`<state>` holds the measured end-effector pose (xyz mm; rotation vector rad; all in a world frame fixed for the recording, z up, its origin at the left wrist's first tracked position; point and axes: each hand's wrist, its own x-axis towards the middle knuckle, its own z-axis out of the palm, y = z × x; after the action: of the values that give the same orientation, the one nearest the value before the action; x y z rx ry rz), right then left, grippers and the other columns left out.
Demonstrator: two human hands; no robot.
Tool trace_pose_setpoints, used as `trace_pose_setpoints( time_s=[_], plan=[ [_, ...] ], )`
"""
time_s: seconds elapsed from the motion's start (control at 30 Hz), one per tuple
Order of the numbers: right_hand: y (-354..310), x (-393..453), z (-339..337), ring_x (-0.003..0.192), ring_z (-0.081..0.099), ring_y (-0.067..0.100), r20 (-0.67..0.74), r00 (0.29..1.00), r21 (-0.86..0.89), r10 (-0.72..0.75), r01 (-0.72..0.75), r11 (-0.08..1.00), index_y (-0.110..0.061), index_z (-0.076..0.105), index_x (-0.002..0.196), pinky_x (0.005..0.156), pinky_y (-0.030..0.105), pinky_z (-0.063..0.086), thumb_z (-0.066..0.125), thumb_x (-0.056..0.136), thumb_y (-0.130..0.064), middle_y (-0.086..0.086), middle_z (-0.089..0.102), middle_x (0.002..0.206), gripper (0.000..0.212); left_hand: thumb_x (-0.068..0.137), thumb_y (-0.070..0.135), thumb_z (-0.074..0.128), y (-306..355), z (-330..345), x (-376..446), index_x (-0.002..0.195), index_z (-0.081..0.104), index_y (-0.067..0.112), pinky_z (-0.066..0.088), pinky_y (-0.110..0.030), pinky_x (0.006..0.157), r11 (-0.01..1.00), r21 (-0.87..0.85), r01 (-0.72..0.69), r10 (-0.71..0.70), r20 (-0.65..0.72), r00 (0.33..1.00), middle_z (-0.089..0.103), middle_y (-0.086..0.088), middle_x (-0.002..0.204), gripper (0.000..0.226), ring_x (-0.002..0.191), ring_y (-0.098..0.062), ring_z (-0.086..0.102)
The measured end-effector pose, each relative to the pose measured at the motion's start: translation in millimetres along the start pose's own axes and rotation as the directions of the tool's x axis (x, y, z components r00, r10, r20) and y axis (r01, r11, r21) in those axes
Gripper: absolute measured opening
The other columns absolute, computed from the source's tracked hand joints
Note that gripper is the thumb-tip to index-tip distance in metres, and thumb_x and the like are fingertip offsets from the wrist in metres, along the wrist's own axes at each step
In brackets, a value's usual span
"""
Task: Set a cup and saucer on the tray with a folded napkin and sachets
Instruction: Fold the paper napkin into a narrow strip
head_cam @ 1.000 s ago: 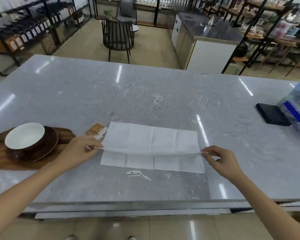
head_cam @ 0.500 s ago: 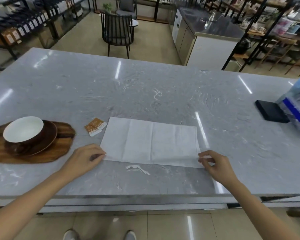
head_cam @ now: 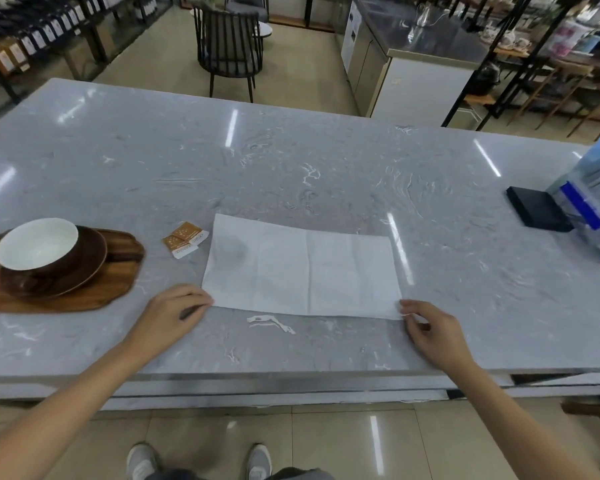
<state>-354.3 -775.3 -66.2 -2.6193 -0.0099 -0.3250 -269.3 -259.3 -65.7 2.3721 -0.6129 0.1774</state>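
1. Two hands rest on the table [head_cam: 326,161] at the near corners of the napkin [head_cam: 302,268]: the left hand [head_cam: 172,315] touches the near left corner with curled fingers, and the right hand [head_cam: 430,329] pinches the near right corner between thumb and fingers.
2. Napkin: white, thin paper, folded to a flat rectangle with faint creases, its near edge set back from the table's near edge.
3. Sachets [head_cam: 185,240]: two small brown-and-white packets, overlapping, just left of the napkin's far left corner.
4. Tray [head_cam: 66,299]: dark wood with a wavy rim, at the left, carrying a brown saucer [head_cam: 94,261] and a cup [head_cam: 37,249], white inside.
5. Polished grey marble lies bare beyond the napkin; a black box [head_cam: 537,213] sits far right.
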Motion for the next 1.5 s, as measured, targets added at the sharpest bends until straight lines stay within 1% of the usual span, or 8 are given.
trace_pose_setpoints(
  time_s=[0.23, 0.47, 0.73, 1.07, 1.23, 1.33, 1.43, 1.5],
  plan=[
    [-7.5, 6.1, -1.9, 0.073, 0.076, 0.017, -0.031, 0.995, -0.114, -0.091, 0.087, 0.99, -0.016, 0.076, 0.11, 0.065, 0.038, 0.065, 0.075, 0.09, -0.017, -0.001, 0.078, 0.111, 0.02, 0.086, 0.003, 0.072, -2.7, -9.9, 13.1, 0.093, 0.07, 0.019, 0.048, -0.015, 0.074, 0.999, 0.017, 0.033, -0.033, -0.001, 0.999, 0.064, 0.006, 0.092, 0.018, 0.082, -0.007, 0.065],
    [-7.0, 6.0, 0.3, 0.066, 0.075, 0.015, -0.032, 0.99, -0.16, -0.139, 0.133, 0.978, -0.015, 0.08, 0.1, 0.057, 0.036, 0.063, 0.081, 0.082, -0.008, 0.001, 0.077, 0.112, 0.019, 0.081, -0.003, 0.076, -5.1, -3.4, 3.4, 0.094, 0.075, 0.015, 0.055, -0.025, 0.078, 1.0, 0.02, 0.018, -0.018, 0.024, 1.0, 0.067, 0.004, 0.094, 0.023, 0.085, -0.008, 0.066],
    [-3.9, 6.5, 0.8, 0.09, 0.077, 0.023, -0.089, 0.987, -0.17, -0.137, 0.12, 0.978, -0.01, 0.081, 0.1, 0.071, 0.038, 0.065, 0.081, 0.082, -0.002, 0.007, 0.078, 0.109, 0.021, 0.082, 0.003, 0.077, 6.5, -1.4, 1.9, 0.096, 0.078, 0.015, 0.059, -0.033, 0.072, 0.995, 0.101, 0.026, -0.022, -0.041, 0.999, 0.071, 0.007, 0.097, 0.019, 0.084, -0.013, 0.067],
    [-4.2, 0.2, 0.3, 0.078, 0.078, 0.019, -0.037, 0.985, -0.211, -0.168, 0.157, 0.965, -0.01, 0.082, 0.099, 0.063, 0.035, 0.065, 0.082, 0.077, 0.001, 0.005, 0.077, 0.115, 0.025, 0.081, 0.007, 0.078, 5.1, -2.1, 7.5, 0.097, 0.081, 0.019, 0.059, -0.037, 0.069, 0.976, 0.213, 0.052, -0.058, 0.021, 0.998, 0.076, 0.006, 0.101, 0.02, 0.088, -0.019, 0.07],
    [-7.7, -6.4, -0.3, 0.082, 0.077, 0.02, -0.002, 0.987, -0.201, -0.158, 0.154, 0.967, -0.008, 0.081, 0.1, 0.062, 0.035, 0.065, 0.079, 0.078, 0.001, 0.006, 0.074, 0.119, 0.024, 0.085, 0.018, 0.074, 0.9, -1.8, 4.4, 0.101, 0.081, 0.022, 0.056, -0.031, 0.061, 0.949, 0.312, 0.04, -0.06, 0.053, 0.997, 0.074, 0.009, 0.105, 0.018, 0.092, -0.015, 0.064],
    [-13.3, -6.3, -2.2, 0.077, 0.076, 0.02, 0.02, 0.992, -0.182, -0.123, 0.125, 0.975, -0.009, 0.081, 0.097, 0.06, 0.035, 0.063, 0.078, 0.081, -0.004, 0.006, 0.072, 0.119, 0.017, 0.085, 0.038, 0.054, 5.0, -4.0, 4.3, 0.093, 0.082, 0.025, 0.049, -0.027, 0.054, 0.939, 0.344, 0.033, -0.05, 0.041, 0.998, 0.071, 0.014, 0.098, 0.032, 0.092, -0.014, 0.056],
    [-29.3, 4.7, -2.2, 0.062, 0.069, 0.018, -0.002, 0.999, -0.258, -0.045, 0.043, 0.965, -0.01, 0.078, 0.08, 0.046, 0.03, 0.055, 0.074, 0.088, -0.015, 0.007, 0.068, 0.121, 0.01, 0.083, 0.045, 0.045, 15.3, -6.0, 17.3, 0.083, 0.081, 0.022, 0.051, -0.032, 0.063, 0.94, 0.34, 0.012, -0.035, 0.062, 0.997, 0.07, 0.011, 0.095, 0.042, 0.092, -0.015, 0.053],
    [-43.5, 17.4, 5.1, 0.072, 0.069, 0.022, -0.075, 0.997, -0.347, -0.032, 0.004, 0.938, -0.01, 0.075, 0.076, 0.042, 0.025, 0.047, 0.073, 0.088, -0.018, 0.009, 0.067, 0.119, 0.015, 0.085, 0.045, 0.042, 23.2, -3.3, 32.8, 0.093, 0.08, 0.02, 0.052, -0.037, 0.074, 0.941, 0.338, -0.008, -0.021, 0.083, 0.996, 0.07, 0.007, 0.103, 0.047, 0.101, -0.019, 0.057]
  ],
)
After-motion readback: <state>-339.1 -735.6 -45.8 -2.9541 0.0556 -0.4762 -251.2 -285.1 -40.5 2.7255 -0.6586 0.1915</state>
